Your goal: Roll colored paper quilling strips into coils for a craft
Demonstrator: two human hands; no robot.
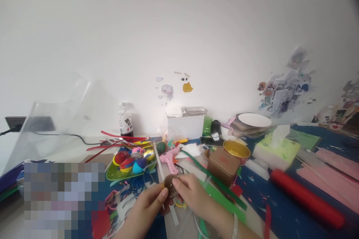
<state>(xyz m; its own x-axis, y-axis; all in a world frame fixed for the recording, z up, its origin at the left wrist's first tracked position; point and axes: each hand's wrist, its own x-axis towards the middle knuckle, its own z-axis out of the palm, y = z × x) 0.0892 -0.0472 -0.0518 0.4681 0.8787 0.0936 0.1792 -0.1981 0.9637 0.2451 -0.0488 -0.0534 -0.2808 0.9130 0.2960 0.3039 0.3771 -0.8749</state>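
Low in the middle of the view, a small round brown coil of ribbed paper (pixel 169 184) is held up between my two hands. My left hand (pixel 151 199) pinches its left side, thumb in front. From the right, my right hand (pixel 190 192) grips it with the thumb on its face; the other fingers are partly hidden behind. Just beyond lies a pink glue gun (pixel 169 160). To its left, a green leaf-shaped dish (pixel 112 173) carries several colourful ribbed-paper balls (pixel 139 164). Paper strips and scraps lie under and around my hands.
On the right are a brown box (pixel 223 166), a gold tin (pixel 237 149), a tissue pack (pixel 276 151) and a red roll (pixel 305 198). A drink bottle (pixel 125 121) and a white box (pixel 185 127) stand by the wall. Green strips (pixel 207 171) cross the table; a pixelated patch covers the lower left.
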